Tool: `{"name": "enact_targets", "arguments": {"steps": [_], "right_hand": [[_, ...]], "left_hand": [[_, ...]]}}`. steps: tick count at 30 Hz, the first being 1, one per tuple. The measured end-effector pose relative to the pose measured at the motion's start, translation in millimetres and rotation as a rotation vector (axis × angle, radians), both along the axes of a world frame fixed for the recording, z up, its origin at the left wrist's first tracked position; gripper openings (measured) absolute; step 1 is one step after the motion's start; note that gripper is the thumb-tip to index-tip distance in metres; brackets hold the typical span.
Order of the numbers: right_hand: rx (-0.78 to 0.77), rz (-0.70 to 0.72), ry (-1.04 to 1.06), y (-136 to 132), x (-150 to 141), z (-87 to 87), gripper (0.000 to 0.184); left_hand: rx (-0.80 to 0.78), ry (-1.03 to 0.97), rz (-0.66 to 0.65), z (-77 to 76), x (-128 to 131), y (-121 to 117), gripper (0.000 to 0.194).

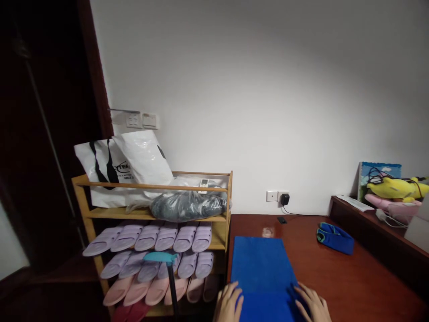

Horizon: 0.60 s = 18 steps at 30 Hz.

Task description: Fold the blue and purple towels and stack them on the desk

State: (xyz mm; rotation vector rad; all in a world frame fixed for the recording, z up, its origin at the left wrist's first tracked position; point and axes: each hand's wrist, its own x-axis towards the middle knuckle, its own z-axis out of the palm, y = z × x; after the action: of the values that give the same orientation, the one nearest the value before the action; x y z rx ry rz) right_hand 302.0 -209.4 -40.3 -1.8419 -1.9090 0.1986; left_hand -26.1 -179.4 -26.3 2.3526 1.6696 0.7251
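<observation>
A flat blue rectangular piece [259, 264] lies on the reddish-brown wooden desk [335, 281], with a line across its lower part where the blue turns brighter. My left hand [228, 302] rests along its left edge, fingers apart and fingertips touching the blue surface. At the right edge is my right hand [311, 302], fingers spread and slightly bent, the tips at the border of the blue piece. Neither hand visibly grips it. The near end of the piece runs out of view.
Left of the desk stands a wooden shoe rack [223, 232] with rows of slippers, a white bag [144, 156] and a remote control [203, 185]. A blue band [335, 238] lies on the desk's right. A yellow plush toy [395, 188] sits on the raised ledge. A black plug [284, 199] is in the wall.
</observation>
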Motion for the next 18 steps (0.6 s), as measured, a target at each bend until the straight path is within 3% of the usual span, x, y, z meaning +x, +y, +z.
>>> {"name": "enact_targets", "arguments": {"steps": [2, 4, 6, 9, 11, 14, 18], "right_hand": [[-0.006, 0.027, 0.019, 11, 8, 6.5, 0.045], [-0.057, -0.012, 0.007, 22, 11, 2.0, 0.046], [-0.111, -0.09, -0.017, 29, 13, -6.3, 0.045], [-0.096, -0.121, -0.01, 30, 13, -8.7, 0.033], [-0.04, -0.087, 0.017, 25, 10, -0.8, 0.028], [0.045, -0.068, 0.075, 14, 4, 14.8, 0.034], [0.18, -0.022, 0.207, -2, 3, 26.4, 0.045]], "left_hand": [[-0.045, 0.013, -0.047, 22.4, -10, 13, 0.039], [-0.137, 0.064, -0.085, 33.6, -17, 23, 0.043], [-0.214, 0.088, -0.093, 34.9, -22, 29, 0.047], [-0.282, 0.011, -0.094, 29.3, -26, 35, 0.036], [-0.328, -0.042, -0.102, 26.0, -27, 40, 0.025], [-0.382, -0.097, -0.108, 26.0, -28, 45, 0.016], [-0.404, -0.22, -0.171, 42.3, -36, 46, 0.015]]}}
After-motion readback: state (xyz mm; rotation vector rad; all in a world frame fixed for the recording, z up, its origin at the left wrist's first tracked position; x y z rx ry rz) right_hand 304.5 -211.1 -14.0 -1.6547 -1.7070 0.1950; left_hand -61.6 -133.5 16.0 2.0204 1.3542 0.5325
